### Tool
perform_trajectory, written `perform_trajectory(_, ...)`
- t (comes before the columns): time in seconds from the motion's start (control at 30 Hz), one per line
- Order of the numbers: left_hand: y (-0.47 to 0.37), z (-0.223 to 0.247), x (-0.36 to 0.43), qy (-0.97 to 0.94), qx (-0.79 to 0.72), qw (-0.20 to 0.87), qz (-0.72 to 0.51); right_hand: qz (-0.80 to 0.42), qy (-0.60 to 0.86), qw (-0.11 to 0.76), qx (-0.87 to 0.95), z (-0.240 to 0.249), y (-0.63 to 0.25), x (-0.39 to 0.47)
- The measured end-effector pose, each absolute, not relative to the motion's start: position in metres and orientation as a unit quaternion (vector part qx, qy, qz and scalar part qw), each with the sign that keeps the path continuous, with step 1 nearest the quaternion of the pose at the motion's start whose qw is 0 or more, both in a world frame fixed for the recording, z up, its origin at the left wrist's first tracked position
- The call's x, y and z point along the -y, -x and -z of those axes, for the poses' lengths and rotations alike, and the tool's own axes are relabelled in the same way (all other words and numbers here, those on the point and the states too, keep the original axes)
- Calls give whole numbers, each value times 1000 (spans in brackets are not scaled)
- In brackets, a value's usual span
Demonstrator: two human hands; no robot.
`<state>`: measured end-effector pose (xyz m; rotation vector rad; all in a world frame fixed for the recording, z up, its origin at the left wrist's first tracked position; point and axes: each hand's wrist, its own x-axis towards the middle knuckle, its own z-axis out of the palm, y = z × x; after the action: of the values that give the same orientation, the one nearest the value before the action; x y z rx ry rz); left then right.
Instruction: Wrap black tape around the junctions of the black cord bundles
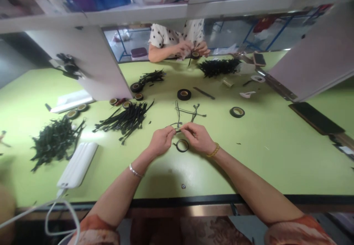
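Note:
Both hands meet over the middle of the green table (215, 175). My left hand (162, 140) pinches one part of a thin dark cable (177, 129), its fingers pressed together. Close beside it, my right hand (195, 137) pinches the same cable between thumb and forefinger. A small roll of black tape (182, 145) is just below the fingertips, between the hands. Beyond the fingers lie a few loose thin cables (190, 111). Farther back is a thicker black tape roll (184, 94), with a flat blade-like tool (204, 93) to its right.
Bundles of black cables (128, 118) and a dark pile (54, 142) lie left, near a white power bank (77, 165). Right are a tape roll (237, 112) and a dark phone-like slab (316, 118). Across the table, a person's hands (193, 48) hold tape under a shelf (177, 12).

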<state>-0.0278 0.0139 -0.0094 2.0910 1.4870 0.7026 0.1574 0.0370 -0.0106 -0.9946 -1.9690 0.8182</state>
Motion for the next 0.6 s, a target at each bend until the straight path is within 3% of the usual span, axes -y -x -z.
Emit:
perform_trajectory(0.27, 63, 7, -32, -617, -729, 46, -293, -265, 470, 436, 720, 28, -164, -50)
perform_trajectory(0.4, 73, 12, -41, -609, -721, -65, -324, -210, 464, 416, 753, 37, -167, -59)
perform_trajectory(0.6, 49, 18, -29, -702, -687, 60, -180, -175, 441, 375, 796, 43, -163, -58)
